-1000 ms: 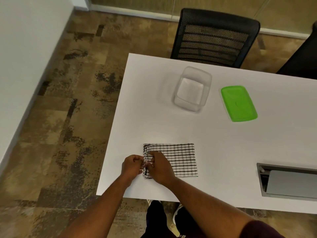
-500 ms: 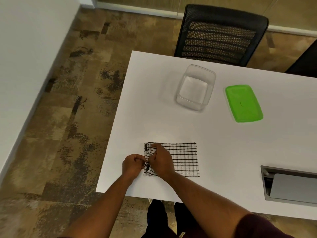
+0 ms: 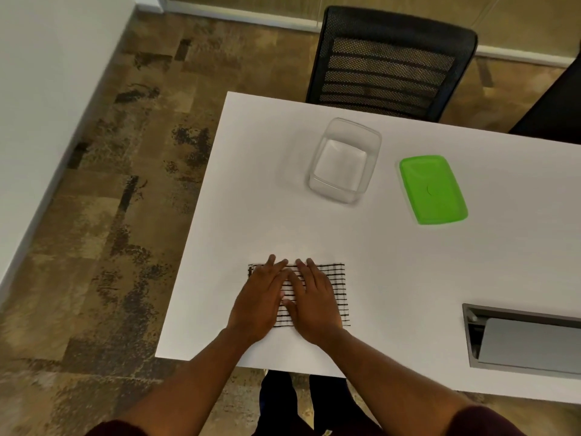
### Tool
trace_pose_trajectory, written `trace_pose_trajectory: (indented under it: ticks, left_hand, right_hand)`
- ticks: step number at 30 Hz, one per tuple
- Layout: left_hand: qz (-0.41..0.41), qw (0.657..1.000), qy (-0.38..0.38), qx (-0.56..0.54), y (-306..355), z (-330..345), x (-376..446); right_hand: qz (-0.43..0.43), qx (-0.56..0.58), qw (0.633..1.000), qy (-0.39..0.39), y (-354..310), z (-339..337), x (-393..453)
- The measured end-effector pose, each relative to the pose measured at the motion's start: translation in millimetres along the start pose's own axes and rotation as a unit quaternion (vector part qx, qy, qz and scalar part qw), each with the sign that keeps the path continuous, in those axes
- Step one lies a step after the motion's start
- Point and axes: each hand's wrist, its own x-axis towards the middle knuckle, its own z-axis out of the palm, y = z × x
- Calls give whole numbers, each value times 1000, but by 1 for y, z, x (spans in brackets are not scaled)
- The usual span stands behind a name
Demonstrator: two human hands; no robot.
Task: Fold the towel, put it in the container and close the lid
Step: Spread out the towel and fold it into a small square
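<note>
A white towel with a black grid pattern (image 3: 338, 286) lies folded into a rectangle near the front left of the white table (image 3: 408, 262). My left hand (image 3: 262, 300) and my right hand (image 3: 314, 297) both rest flat on it, palms down, fingers stretched out side by side, covering its left and middle parts. Neither hand grips anything. Further back stands the clear plastic container (image 3: 344, 160), uncovered and empty. Its green lid (image 3: 432, 188) lies flat on the table to the right of it.
A grey cable hatch (image 3: 525, 341) is set into the table at the right. A black mesh chair (image 3: 390, 62) stands behind the far edge, and another dark chair (image 3: 559, 102) at the far right. The table's left edge drops to patterned floor.
Both hands were pinching the towel's left edge. Now they have let go and lie flat on the towel, pressing it down. The towel's left edge lies flat.
</note>
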Motion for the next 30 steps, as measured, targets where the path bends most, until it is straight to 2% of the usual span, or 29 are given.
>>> trace_pose_trajectory:
  ticks: [1, 3, 6, 12, 20, 23, 26, 30]
  left_hand:
    - [10, 998, -31, 52, -4, 7, -1]
    - [-24, 991, -72, 109, -17, 15, -11]
    - [-43, 985, -79, 145, -30, 23, -21]
    - [-48, 985, -79, 143, -18, 30, -12]
    - [-65, 982, -99, 144, 17, 48, 8]
    - [-67, 982, -101, 146, 23, 48, 10]
    - [-76, 986, -76, 125, 33, 47, 12]
    - [-34, 991, -73, 110, 57, 54, 17]
  right_hand:
    - [-11, -8, 1000, -20, 8, 5, -3]
    - [-16, -14, 999, -30, 24, 14, -10]
    - [-7, -18, 999, -27, 44, 19, -16]
    - [-8, -22, 1000, -18, 66, 16, -19]
    - [57, -50, 997, -29, 154, -20, -53]
    - [56, -45, 997, -26, 162, -31, -62]
    - [148, 43, 988, 32, 145, -35, -60]
    - [320, 199, 922, 86, 121, -37, -52]
